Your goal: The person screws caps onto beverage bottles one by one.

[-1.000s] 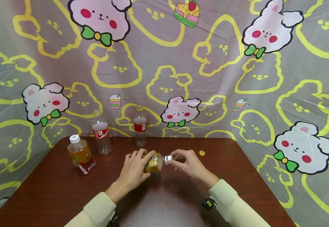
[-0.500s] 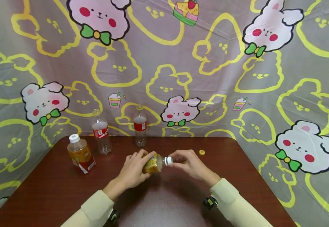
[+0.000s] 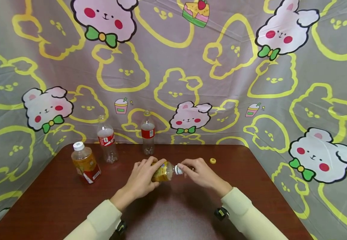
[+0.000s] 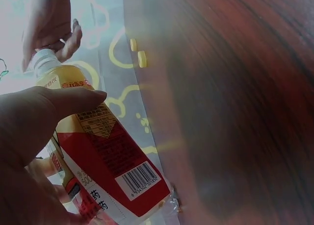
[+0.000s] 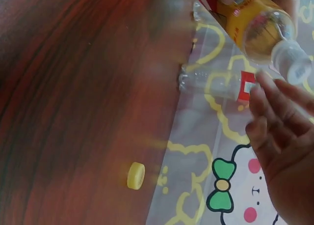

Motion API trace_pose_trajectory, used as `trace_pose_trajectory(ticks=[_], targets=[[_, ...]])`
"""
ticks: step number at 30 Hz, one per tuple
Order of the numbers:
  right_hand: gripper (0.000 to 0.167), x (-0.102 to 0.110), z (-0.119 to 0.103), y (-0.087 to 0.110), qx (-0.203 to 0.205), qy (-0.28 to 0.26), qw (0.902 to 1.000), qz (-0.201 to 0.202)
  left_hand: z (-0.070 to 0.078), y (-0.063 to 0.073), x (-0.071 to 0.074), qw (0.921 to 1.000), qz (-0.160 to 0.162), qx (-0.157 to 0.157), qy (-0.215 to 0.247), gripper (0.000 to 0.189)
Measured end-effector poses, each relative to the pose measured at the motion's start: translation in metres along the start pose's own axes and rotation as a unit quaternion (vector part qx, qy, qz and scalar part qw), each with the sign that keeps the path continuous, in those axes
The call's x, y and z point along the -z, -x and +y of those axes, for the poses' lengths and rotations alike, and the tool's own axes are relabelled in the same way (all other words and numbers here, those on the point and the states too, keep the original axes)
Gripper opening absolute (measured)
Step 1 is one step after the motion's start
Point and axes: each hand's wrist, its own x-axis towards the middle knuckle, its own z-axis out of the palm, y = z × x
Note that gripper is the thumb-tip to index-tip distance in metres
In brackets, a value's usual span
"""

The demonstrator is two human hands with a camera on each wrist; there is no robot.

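Observation:
My left hand (image 3: 143,176) grips a plastic drink bottle (image 4: 117,156) with a yellow and red label around its body. The bottle lies tilted over the table, its neck toward the right. A white bottle cap (image 3: 178,169) sits on the neck. My right hand (image 3: 201,173) is at this cap, thumb and fingers close around it in the head view. From the right wrist, the fingertips (image 5: 265,85) show right beside the cap (image 5: 297,68), whose top faces the camera.
Behind the hands stand two clear bottles (image 3: 106,141) (image 3: 148,136) with red labels and uncapped necks. At the left is another bottle (image 3: 86,163) with an orange label and white cap. Two yellow caps (image 4: 142,59) (image 4: 133,44) lie near the back edge. A patterned cloth (image 3: 233,83) surrounds the table.
My right fingers have shifted around the white cap, the thumb now over its near right side. The left hand and its bottle have barely moved.

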Motion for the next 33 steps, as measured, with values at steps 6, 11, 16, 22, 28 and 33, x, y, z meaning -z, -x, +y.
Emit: trace_pose_trajectory(ticks=[6, 11, 16, 22, 28, 33], targets=[[0.041, 0.0045, -0.0016, 0.0000, 0.018, -0.025, 0.9993, -0.021, -0.0024, -0.0009, 0.0004, 0.9999, -0.007, 0.011, -0.001, 0.082], [0.031, 0.0030, -0.0018, 0.0004, 0.025, -0.023, 0.9992, -0.018, -0.0029, -0.0010, 0.0001, 1.0000, -0.005, 0.006, 0.002, 0.082], [0.016, 0.0008, -0.0004, 0.0003, 0.025, -0.014, 0.9995, -0.012, -0.0012, -0.0003, 0.0007, 1.0000, -0.001, 0.005, 0.000, 0.083], [0.036, -0.0010, -0.0032, 0.0006, -0.015, 0.033, 0.9993, 0.001, 0.0053, -0.0021, 0.0035, 0.9999, 0.008, -0.004, -0.011, 0.084], [0.045, 0.0023, -0.0049, 0.0035, -0.059, 0.051, 0.9969, -0.003, 0.0055, -0.0021, 0.0036, 0.9999, 0.003, -0.009, -0.011, 0.084], [0.021, 0.0084, -0.0021, 0.0052, -0.018, 0.000, 0.9996, -0.023, -0.0018, -0.0004, 0.0010, 0.9998, 0.009, -0.004, -0.017, 0.084]])
